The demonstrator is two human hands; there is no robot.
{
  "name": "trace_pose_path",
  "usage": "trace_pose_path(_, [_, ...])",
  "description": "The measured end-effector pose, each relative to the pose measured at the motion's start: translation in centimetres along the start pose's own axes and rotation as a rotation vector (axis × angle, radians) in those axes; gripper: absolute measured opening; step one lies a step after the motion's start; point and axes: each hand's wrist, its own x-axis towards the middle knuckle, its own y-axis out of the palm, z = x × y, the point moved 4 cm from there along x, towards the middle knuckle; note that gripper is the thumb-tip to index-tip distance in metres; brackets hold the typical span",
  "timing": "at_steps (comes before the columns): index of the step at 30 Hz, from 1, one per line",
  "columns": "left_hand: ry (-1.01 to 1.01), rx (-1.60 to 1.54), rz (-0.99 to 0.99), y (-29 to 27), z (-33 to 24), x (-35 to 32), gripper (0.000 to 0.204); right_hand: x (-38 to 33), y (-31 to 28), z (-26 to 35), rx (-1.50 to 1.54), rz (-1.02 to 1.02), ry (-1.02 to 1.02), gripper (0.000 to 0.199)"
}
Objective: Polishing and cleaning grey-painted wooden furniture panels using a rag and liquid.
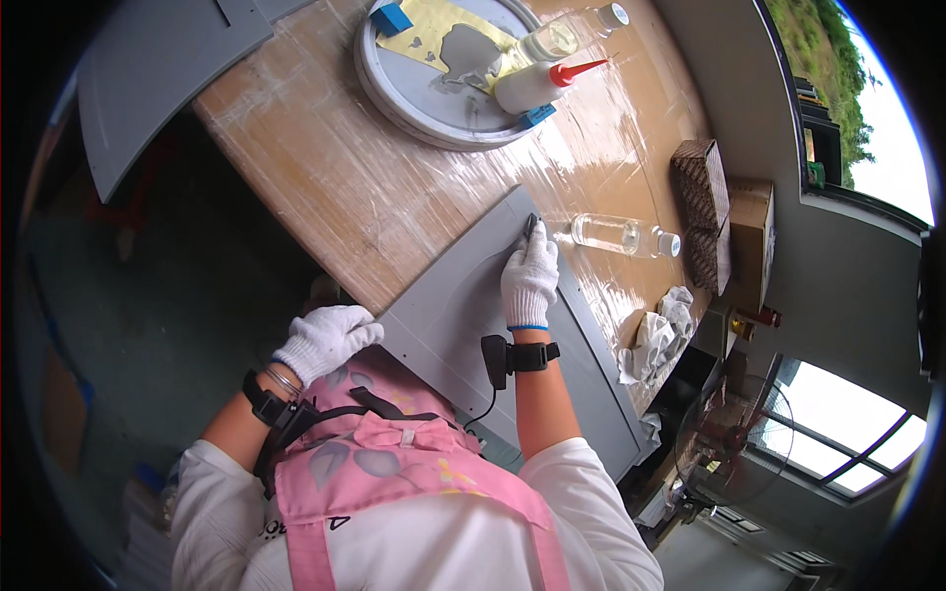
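A flat grey panel (448,325) lies aslant across the table's near edge and reaches over my lap. My left hand (327,340), in a white knitted glove, is closed at the panel's near left corner, its fingertips against the edge. Toward the panel's far end, my gloved right hand (532,276) pinches a small dark piece (533,223) against the surface close to the far corner. Most of that piece is hidden under the fingers. Just right of this hand, a clear bottle (621,236) with a white cap lies on its side.
On the film-wrapped table (296,128) a round grey lid (379,84) carries a white squeeze bottle (527,89) with a red tip, another clear bottle (572,34), yellow sandpaper (419,30) and blue blocks (391,20). Crumpled cloths (655,335) and boxes (702,212) line the right. A fan (729,433) stands beyond.
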Motion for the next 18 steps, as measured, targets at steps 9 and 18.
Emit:
trace_pose_path(9, [-0.002,0.004,0.002,-0.25,-0.33,-0.13,0.038,0.13,-0.28,0.2,0.042,0.036,-0.026,0.048])
trace_pose_path(18, [-0.009,-0.033,0.015,-0.21,-0.38,-0.25,0.038,0.02,-0.84,0.24,-0.008,0.02,0.018,0.048])
